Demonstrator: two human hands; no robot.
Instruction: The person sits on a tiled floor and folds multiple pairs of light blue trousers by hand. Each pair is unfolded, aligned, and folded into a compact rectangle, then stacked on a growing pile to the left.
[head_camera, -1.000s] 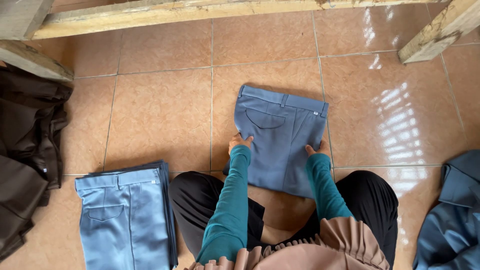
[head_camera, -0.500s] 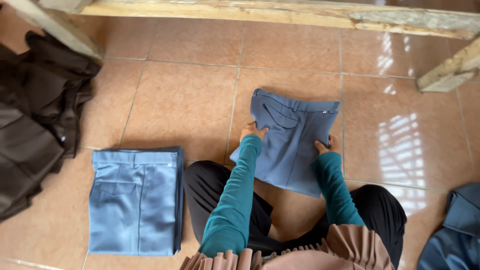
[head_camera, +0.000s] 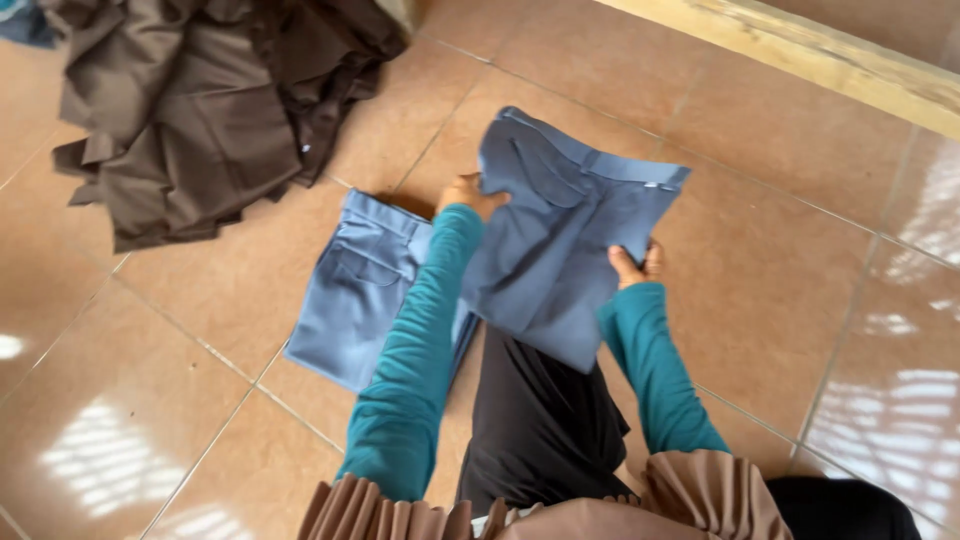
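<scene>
Folded grey-blue trousers (head_camera: 565, 250) lifted off tiled floor (head_camera: 780, 260), held at frame centre, above lap. Left hand (head_camera: 470, 192) at 11 o'clock edge of garment, fingers clenched on fabric. Right hand (head_camera: 635, 265) at 3 o'clock edge, thumb on top, fingers tucked beneath, grasping. Lighter blue folded trousers (head_camera: 360, 290) on floor at 9 o'clock, partly under left sleeve. Brown clothing heap (head_camera: 200, 110) at 10 o'clock. Wooden beam (head_camera: 800, 55) at 1 o'clock.
</scene>
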